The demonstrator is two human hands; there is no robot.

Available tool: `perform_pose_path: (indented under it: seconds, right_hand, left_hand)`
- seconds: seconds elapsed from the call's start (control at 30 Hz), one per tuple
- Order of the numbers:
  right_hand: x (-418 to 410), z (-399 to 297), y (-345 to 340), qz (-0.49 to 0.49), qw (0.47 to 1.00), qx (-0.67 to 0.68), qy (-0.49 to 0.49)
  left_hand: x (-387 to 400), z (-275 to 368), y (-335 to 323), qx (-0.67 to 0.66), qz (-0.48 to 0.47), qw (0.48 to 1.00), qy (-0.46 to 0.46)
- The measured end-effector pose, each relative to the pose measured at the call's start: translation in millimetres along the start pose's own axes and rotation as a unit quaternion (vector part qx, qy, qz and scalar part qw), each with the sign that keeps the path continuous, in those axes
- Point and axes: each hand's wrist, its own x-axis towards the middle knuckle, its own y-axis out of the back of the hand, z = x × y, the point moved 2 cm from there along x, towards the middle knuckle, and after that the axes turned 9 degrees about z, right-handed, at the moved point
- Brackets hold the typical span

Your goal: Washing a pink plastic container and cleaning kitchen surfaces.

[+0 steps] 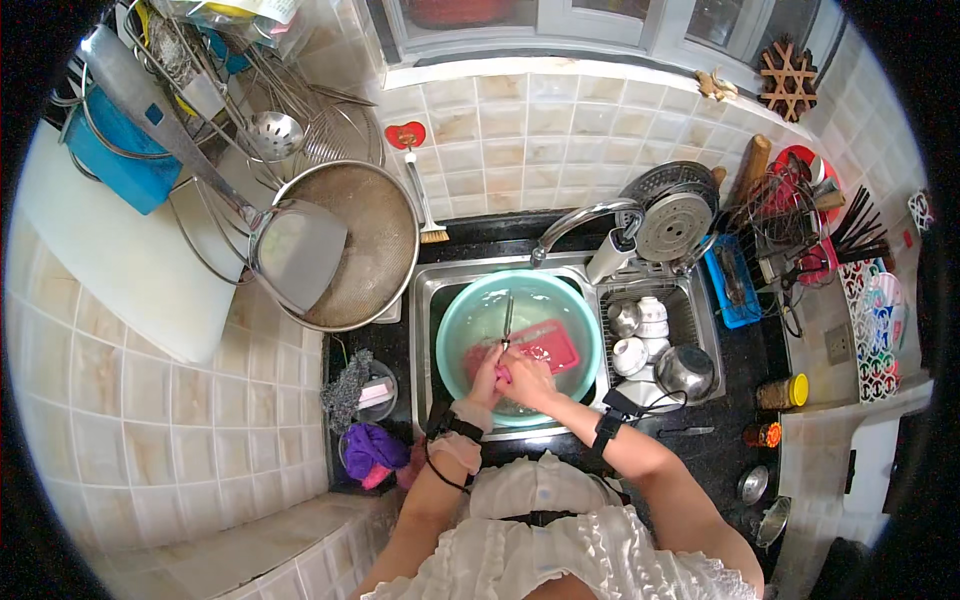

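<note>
A mint-green plastic basin [448,330] with water in it sits in the left bowl of a steel sink. Over its near half, my left hand [486,375] and my right hand [527,381] are together, closed around a small pink thing [503,374], perhaps a cloth or a handle. A slim metal utensil [509,315], its exact kind unclear, points away from the fingers towards the far rim. Which hand grips it is hard to tell. Behind my hands a red-pink plastic tray [559,346] lies in the water.
The curved faucet [581,217] arches behind the basin. White bowls [630,355] and a steel bowl [684,373] stand in the right sink bowl. A large strainer [375,247] and a spatula [300,251] hang at the upper left. A purple cloth [375,448] lies left of my left forearm.
</note>
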Motion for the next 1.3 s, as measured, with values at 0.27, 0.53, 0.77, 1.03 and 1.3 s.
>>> perform_pose_path:
  seconds: [0.27, 0.53, 0.77, 1.03, 1.3]
  right_hand:
    - [-9, 77, -33, 0.0, 0.993, -0.096, -0.066]
    - [-5, 108, -77, 0.06, 0.985, 0.009, -0.163]
    - [16, -1, -16, 0.184, 0.966, 0.13, -0.126]
    - [36, 39, -30, 0.257, 0.941, 0.103, -0.194]
    - [33, 18, -19, 0.246, 0.959, 0.104, -0.091]
  left_hand:
    - [-7, 29, 14, 0.045, 0.065, 0.997, 0.0]
    - [-3, 19, 22, 0.121, 0.115, 0.986, -0.025]
    - [0, -5, 1, 0.176, 0.164, 0.968, -0.067]
    - [-18, 2, -51, 0.021, 0.109, 0.988, -0.105]
    - [-16, 11, -50, 0.059, 0.116, 0.989, -0.072]
